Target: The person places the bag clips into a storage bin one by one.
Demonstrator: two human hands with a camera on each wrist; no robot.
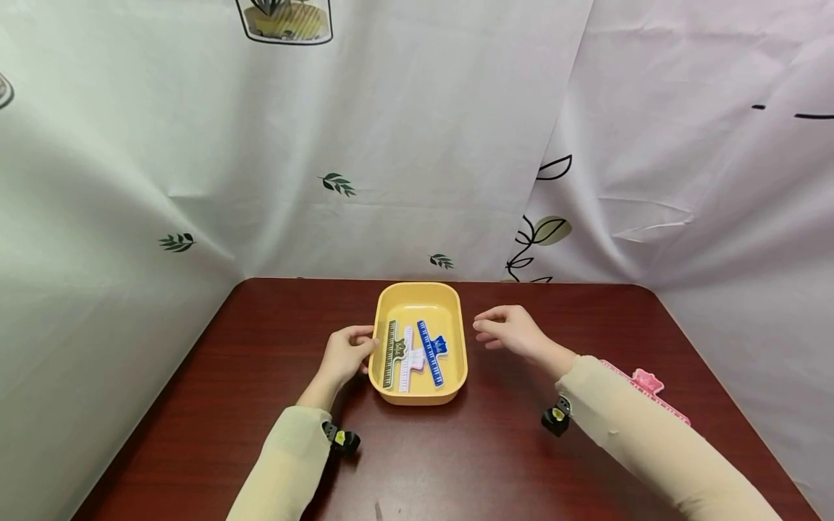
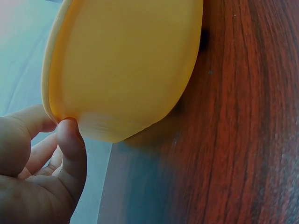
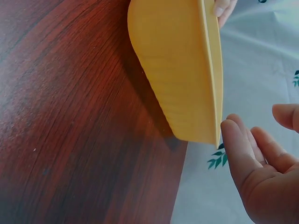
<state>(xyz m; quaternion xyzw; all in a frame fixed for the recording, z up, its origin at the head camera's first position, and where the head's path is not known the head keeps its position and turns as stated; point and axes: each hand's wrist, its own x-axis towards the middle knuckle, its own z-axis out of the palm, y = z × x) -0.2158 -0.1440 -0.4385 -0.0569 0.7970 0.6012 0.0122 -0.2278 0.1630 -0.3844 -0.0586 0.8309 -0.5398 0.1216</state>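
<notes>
A yellow tray (image 1: 420,399) stands on the table, holding three clips with piano-key patterns. Leftmost is a dark olive clip (image 1: 390,356), beside it a pale lilac clip (image 1: 407,360), then a slanted blue clip (image 1: 431,354). My left hand (image 1: 342,356) pinches the tray's left rim; in the left wrist view its thumb (image 2: 72,144) lies over the edge. To the right of the tray my right hand (image 1: 511,331) hovers with nothing in it, fingers relaxed and thumb apart. The right wrist view shows its fingertips (image 3: 230,128) close to the tray's rim.
A pink clip (image 1: 647,381) lies on the right of the dark red table (image 1: 489,463), partly hidden by my right sleeve (image 1: 625,420). Behind the table's back edge hangs a pale cloth (image 1: 391,231) with leaf prints.
</notes>
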